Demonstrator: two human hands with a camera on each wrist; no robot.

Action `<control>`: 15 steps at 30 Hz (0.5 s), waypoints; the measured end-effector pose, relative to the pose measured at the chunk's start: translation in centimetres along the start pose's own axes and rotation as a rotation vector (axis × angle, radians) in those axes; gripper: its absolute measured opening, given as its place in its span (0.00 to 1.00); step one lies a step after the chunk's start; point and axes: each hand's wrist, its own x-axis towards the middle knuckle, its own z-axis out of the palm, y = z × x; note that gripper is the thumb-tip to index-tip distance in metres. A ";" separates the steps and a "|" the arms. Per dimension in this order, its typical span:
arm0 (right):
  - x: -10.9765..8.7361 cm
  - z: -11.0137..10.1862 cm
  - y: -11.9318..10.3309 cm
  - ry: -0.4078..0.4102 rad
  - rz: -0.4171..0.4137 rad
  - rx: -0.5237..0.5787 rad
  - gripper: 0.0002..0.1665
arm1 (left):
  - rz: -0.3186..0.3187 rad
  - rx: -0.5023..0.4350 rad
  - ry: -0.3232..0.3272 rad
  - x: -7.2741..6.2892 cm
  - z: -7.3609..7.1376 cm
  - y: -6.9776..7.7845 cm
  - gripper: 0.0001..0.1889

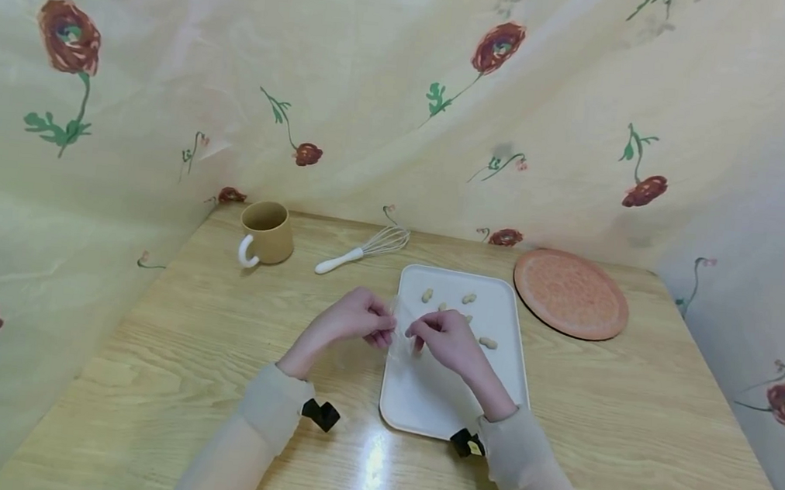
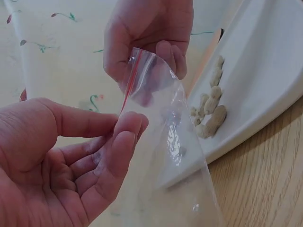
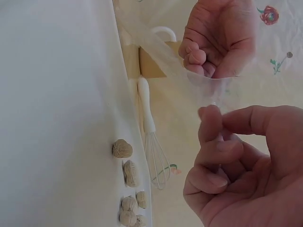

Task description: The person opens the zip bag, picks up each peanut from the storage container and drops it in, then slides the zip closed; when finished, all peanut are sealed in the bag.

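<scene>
A clear zip-lock bag (image 2: 177,137) with a red strip along its mouth hangs between my two hands. My left hand (image 1: 361,318) pinches one end of that mouth between thumb and fingers. At the other end, my right hand (image 1: 452,344) pinches the bag's top corner with thumb and forefinger. Both hands are held up over the left side of a white tray (image 1: 424,403). Several unshelled peanuts (image 1: 488,343) lie toward the tray's far half, some partly hidden behind my right hand in the head view. The bag's see-through body looks flat, with no peanuts in it.
Behind the tray's left corner lies a whisk (image 1: 364,253) with a white handle. A tan mug (image 1: 274,241) with a white handle stands at the back left. To the right of the tray is a round terracotta-coloured plate (image 1: 570,294). A flowered cloth (image 1: 377,103) hangs behind the wooden table (image 1: 629,421).
</scene>
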 end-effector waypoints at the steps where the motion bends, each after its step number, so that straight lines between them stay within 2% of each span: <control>1: 0.0 -0.1 0.0 -0.006 0.002 -0.003 0.13 | -0.005 0.002 -0.004 0.0 0.0 0.0 0.11; 7: 0.2 -0.2 0.4 -0.012 -0.006 0.040 0.12 | -0.029 0.055 0.010 -0.3 -0.1 0.0 0.12; 15: 0.2 -0.2 0.6 0.030 0.039 0.148 0.10 | -0.086 0.090 0.028 -0.4 -0.2 0.0 0.11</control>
